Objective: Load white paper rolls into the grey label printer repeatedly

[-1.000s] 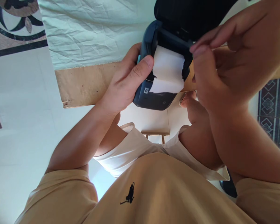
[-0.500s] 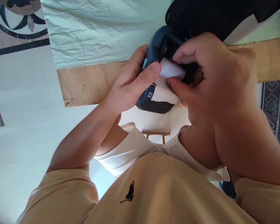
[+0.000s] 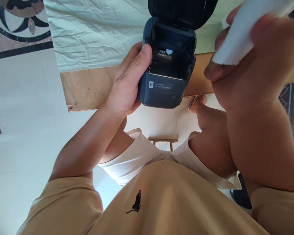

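Observation:
A dark blue label printer (image 3: 161,93) is held at the table's front edge, its black lid (image 3: 183,13) swung up and back. My left hand (image 3: 129,78) wraps round the printer's left side, thumb on the rim. Inside, the paper bay (image 3: 171,67) shows bare walls and a small printed sticker. A Bluetooth mark and a power button show on the front face. Off to the right, my right hand (image 3: 257,71) is closed round a white paper roll (image 3: 237,45), well apart from the printer. Motion blurs that hand slightly.
A pale green cloth (image 3: 95,36) covers the table, with a bare wooden edge (image 3: 88,88) along the front. Behind my right hand, part of another white object (image 3: 225,23) shows. My legs and the tiled floor lie below. A patterned border (image 3: 287,107) runs at the right.
The white paper roll has come out of the printer and moved right in my right hand. My left hand has turned the printer more upright, so its bay faces me.

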Motion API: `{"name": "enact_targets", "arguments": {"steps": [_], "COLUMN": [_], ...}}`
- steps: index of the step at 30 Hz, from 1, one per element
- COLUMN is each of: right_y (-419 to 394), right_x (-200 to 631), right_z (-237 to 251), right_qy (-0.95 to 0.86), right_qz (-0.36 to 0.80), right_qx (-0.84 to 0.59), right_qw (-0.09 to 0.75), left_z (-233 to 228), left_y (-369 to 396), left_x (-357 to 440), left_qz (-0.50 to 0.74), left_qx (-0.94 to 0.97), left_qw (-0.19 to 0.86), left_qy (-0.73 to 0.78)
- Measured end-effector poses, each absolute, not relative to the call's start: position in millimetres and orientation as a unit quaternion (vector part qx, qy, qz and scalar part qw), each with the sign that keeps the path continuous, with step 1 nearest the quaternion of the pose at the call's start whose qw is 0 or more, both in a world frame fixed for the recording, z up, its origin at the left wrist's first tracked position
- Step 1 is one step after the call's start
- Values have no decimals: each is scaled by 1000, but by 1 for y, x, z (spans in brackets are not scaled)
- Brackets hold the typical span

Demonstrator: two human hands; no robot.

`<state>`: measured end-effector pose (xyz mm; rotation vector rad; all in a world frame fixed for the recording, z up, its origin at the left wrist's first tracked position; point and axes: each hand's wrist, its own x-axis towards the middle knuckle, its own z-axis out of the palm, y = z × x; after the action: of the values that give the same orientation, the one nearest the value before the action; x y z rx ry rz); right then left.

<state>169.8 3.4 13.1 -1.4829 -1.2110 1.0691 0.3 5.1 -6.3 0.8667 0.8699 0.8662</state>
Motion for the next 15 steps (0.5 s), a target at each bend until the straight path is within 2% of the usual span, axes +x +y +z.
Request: {"name": "enact_targets", "arguments": {"steps": [4,8,10,15], "right_y": [0,2,5,9], "right_x": [178,188,192,196], "right_z": [-3,-5,-4,-8], "right_qy": [-539,-640,-672,-677], "right_qz": [377,163,92,134], "right_qx": [-603,-658,-662,-652], "right_qw": [450,362,318,312], "left_z": [-4,-3,-2,-3], "left_y": [6,6,6,6], "left_x": [2,4,4,3], "left_qz": [413,427,424,426], "left_qx": [419,435,438,439], "left_qw": [718,703,703,700], "left_qy": [372,366,366,368]}}
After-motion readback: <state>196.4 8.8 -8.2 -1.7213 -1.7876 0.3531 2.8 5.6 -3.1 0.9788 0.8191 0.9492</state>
